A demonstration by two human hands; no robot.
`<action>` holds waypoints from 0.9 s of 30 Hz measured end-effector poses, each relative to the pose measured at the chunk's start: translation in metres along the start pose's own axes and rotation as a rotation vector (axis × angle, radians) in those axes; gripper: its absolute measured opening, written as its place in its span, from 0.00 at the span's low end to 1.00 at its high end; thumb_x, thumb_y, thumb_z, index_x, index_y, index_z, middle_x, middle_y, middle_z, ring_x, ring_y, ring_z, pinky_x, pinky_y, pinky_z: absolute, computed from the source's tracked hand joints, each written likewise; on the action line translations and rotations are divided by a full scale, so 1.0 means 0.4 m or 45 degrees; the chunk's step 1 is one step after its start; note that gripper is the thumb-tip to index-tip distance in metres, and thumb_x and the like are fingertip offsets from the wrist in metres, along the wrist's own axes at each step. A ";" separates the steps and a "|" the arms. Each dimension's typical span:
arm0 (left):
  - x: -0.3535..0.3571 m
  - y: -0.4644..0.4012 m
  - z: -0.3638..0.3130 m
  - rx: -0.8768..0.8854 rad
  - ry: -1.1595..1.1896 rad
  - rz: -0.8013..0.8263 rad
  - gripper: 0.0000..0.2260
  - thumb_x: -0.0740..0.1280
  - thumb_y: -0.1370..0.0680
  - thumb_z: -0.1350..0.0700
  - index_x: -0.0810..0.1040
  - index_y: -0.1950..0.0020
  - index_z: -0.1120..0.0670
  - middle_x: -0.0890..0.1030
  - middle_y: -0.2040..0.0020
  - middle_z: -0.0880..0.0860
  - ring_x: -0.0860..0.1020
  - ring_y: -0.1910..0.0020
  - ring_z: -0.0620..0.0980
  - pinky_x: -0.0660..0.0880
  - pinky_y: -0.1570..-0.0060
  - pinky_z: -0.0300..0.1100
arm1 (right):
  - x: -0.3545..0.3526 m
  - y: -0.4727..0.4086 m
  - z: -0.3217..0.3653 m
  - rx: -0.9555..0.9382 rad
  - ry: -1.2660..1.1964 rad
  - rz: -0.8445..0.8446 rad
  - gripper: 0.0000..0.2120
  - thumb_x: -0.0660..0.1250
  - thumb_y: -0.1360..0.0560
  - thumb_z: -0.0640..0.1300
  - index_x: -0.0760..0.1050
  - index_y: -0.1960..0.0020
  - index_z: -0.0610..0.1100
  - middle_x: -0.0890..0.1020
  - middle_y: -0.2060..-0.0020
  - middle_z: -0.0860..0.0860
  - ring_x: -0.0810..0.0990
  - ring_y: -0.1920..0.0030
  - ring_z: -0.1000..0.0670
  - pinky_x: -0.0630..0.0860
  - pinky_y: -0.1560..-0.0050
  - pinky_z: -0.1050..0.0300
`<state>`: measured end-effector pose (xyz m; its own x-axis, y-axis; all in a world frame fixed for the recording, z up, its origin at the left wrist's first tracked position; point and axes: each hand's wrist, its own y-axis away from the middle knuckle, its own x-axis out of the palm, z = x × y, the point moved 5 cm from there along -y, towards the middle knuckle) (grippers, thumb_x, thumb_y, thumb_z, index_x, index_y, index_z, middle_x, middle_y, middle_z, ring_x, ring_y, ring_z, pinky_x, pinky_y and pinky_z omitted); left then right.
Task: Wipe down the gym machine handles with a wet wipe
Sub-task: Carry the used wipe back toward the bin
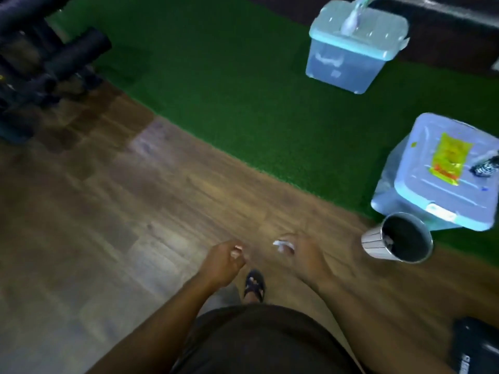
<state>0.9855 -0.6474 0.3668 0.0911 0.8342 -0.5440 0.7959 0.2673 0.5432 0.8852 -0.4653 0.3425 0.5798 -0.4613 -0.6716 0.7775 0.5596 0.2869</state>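
Head view: no wiping is under way, since both hands, the left hand [224, 259] loosely curled and empty-looking, the right hand [293, 251] blurred with something white at its fingertips, possibly a wipe, are held well short of the padded machine handles [54, 60] far up-left.

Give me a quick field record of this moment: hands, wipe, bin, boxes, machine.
left hand: fingers loosely curled, holding nothing visible
right hand: blurred, small white piece at the fingertips, possibly a wipe
waste bin: on the wood floor right of the hands, something pale inside
near storage box: lidded, yellow packet on its lid
far storage box: on green turf
gym machine: dark padded rollers, far left, out of reach
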 end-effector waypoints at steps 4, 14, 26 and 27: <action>-0.001 -0.177 -0.112 0.083 -0.141 0.122 0.10 0.68 0.23 0.55 0.80 0.43 0.54 0.82 0.46 0.51 0.79 0.49 0.47 0.74 0.49 0.37 | -0.076 -0.085 -0.059 0.070 -0.038 -0.180 0.12 0.66 0.29 0.40 0.83 0.49 0.51 0.84 0.58 0.57 0.77 0.55 0.59 0.75 0.51 0.61; -0.004 -0.624 -0.444 0.368 -0.383 0.462 0.09 0.69 0.24 0.53 0.80 0.45 0.53 0.84 0.50 0.51 0.81 0.54 0.49 0.77 0.50 0.42 | -0.328 -0.322 -0.189 0.448 -0.108 -0.535 0.12 0.65 0.29 0.43 0.82 0.49 0.50 0.84 0.56 0.55 0.79 0.53 0.54 0.75 0.49 0.59; 0.233 -0.920 -0.870 0.736 -0.800 0.789 0.12 0.69 0.23 0.53 0.80 0.42 0.55 0.83 0.46 0.52 0.80 0.49 0.48 0.75 0.49 0.39 | -0.571 -0.361 -0.442 0.913 -0.340 -0.871 0.11 0.65 0.27 0.44 0.82 0.47 0.50 0.83 0.53 0.50 0.81 0.52 0.51 0.76 0.51 0.57; 0.267 -0.926 -0.906 0.758 -0.826 0.809 0.12 0.69 0.24 0.53 0.80 0.42 0.55 0.83 0.46 0.52 0.80 0.48 0.49 0.75 0.48 0.39 | -0.598 -0.358 -0.470 0.927 -0.377 -0.907 0.10 0.65 0.27 0.44 0.82 0.48 0.49 0.84 0.54 0.50 0.81 0.54 0.52 0.75 0.52 0.58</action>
<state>0.4835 -0.4825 0.3391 0.7488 0.2769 -0.6021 0.6382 -0.5464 0.5423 0.5892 -0.3054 0.3336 -0.1069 -0.7249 -0.6805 0.8629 -0.4077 0.2987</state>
